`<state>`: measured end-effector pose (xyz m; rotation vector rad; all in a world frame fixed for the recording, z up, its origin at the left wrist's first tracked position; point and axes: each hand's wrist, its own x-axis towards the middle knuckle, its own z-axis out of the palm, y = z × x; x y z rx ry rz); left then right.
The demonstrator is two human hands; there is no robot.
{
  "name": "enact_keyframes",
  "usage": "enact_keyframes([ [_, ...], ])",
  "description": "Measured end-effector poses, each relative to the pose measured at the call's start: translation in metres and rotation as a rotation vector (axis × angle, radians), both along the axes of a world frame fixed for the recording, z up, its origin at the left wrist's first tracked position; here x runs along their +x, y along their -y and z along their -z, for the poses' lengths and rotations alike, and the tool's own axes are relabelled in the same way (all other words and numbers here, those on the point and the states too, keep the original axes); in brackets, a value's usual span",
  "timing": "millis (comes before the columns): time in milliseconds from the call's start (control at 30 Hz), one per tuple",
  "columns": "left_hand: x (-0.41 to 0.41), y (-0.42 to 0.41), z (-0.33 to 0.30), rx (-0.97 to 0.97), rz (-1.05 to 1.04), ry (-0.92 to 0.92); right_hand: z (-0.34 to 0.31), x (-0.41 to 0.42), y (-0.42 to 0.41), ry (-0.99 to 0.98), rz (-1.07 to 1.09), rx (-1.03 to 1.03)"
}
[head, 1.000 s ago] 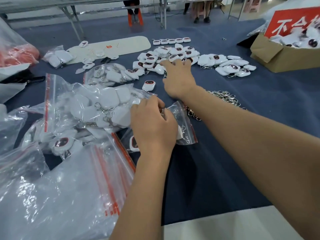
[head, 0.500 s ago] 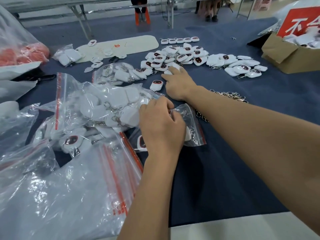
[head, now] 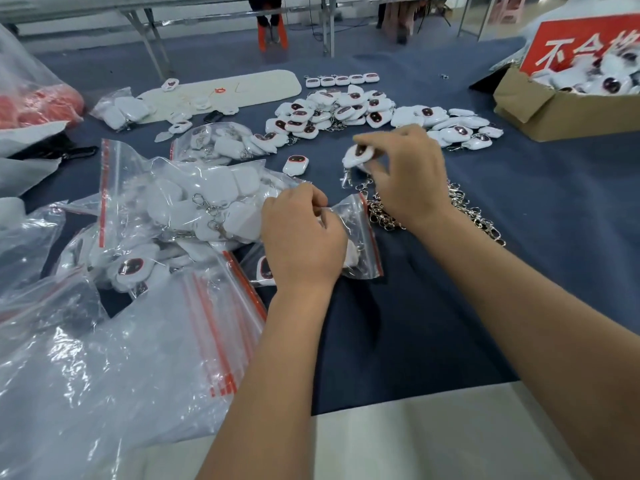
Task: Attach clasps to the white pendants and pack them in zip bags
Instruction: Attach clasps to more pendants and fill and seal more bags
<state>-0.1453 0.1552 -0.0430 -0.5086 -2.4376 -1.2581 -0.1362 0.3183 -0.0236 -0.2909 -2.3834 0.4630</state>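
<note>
A blue tabletop [head: 519, 271] fills the frame. A white pendant [head: 360, 155] with its dangling clasp is pinched in the right hand [head: 408, 178] at centre; a small zip bag [head: 360, 233] is gripped by the left hand [head: 301, 237]. The clasp might be snagged on the bag's mouth.

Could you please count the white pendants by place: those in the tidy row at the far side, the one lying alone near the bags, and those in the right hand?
Pendants in the tidy row: 5
Lone pendant on the cloth: 1
Held pendant in the right hand: 1
Total: 7
</note>
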Motion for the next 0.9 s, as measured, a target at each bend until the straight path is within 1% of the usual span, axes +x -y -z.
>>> enact_keyframes([
  [67,0.003,-0.002,-0.003,0.084,0.02,-0.096,-0.003,0.018,0.004,-0.207,-0.04,-0.302],
  [100,0.006,-0.004,-0.005,0.14,0.04,-0.137,-0.003,0.027,0.008,-0.265,-0.086,-0.516],
  [167,0.012,-0.01,-0.006,0.234,0.098,-0.156,0.003,0.044,0.02,-0.308,-0.203,-0.945],
  [200,0.015,-0.012,-0.006,0.267,0.133,-0.129,0.009,0.053,0.025,-0.316,-0.244,-1.082],
  [233,0.017,-0.015,-0.006,0.294,0.165,-0.088,0.015,0.06,0.029,-0.315,-0.262,-1.15],
  [300,0.02,-0.018,-0.003,0.328,0.207,-0.016,0.025,0.065,0.03,-0.278,-0.263,-1.196],
  [367,0.019,-0.019,0.001,0.32,0.222,0.009,0.03,0.065,0.028,-0.207,-0.242,-1.218],
  [467,0.014,-0.019,0.005,0.277,0.245,0.019,0.032,0.062,0.025,-0.186,-0.245,-1.245],
  [600,0.012,-0.018,0.007,0.237,0.254,-0.015,0.034,0.061,0.026,-0.188,-0.359,-1.303],
  [667,0.011,-0.018,0.008,0.221,0.252,-0.019,0.034,0.06,0.025,-0.173,-0.367,-1.292],
  [767,0.011,-0.018,0.009,0.212,0.249,-0.009,0.035,0.06,0.026,-0.17,-0.345,-1.215],
  [900,0.009,-0.017,0.009,0.24,0.24,0.034,0.037,0.06,0.028,-0.182,-0.302,-1.162],
])
